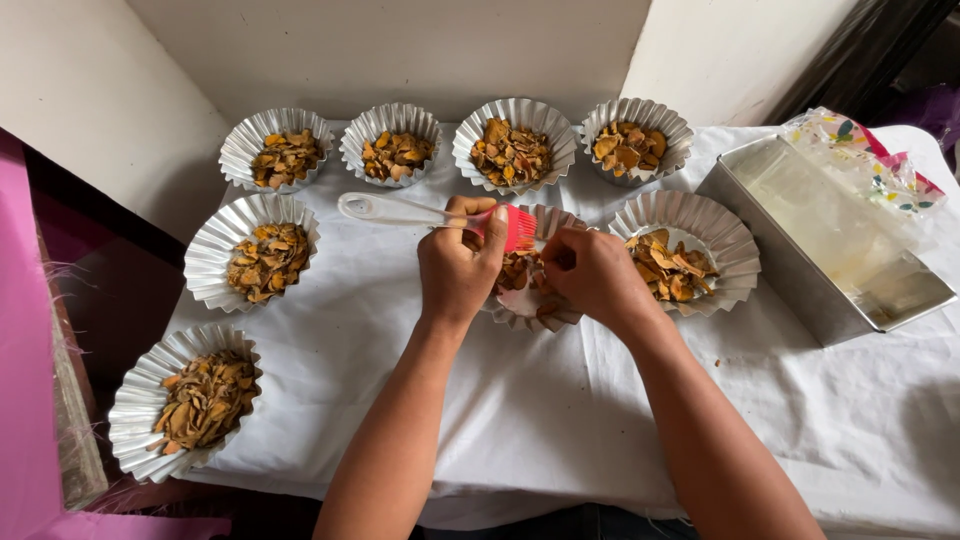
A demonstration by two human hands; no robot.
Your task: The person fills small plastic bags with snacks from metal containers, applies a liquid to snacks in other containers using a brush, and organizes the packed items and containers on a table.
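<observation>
Fingers of the left hand [458, 265] pinch a pastry brush [440, 215]; the right hand [590, 272] pinches flakes [517, 270] over a fluted tin [540, 312].

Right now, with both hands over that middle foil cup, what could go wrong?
The left hand holds a clear-handled brush with red bristles whose long handle sticks out sideways and might knock the fluted foil cup of orange-brown chips behind it. The right hand presses into the middle foil cup, which could tip and spill flakes onto the white cloth.
</observation>
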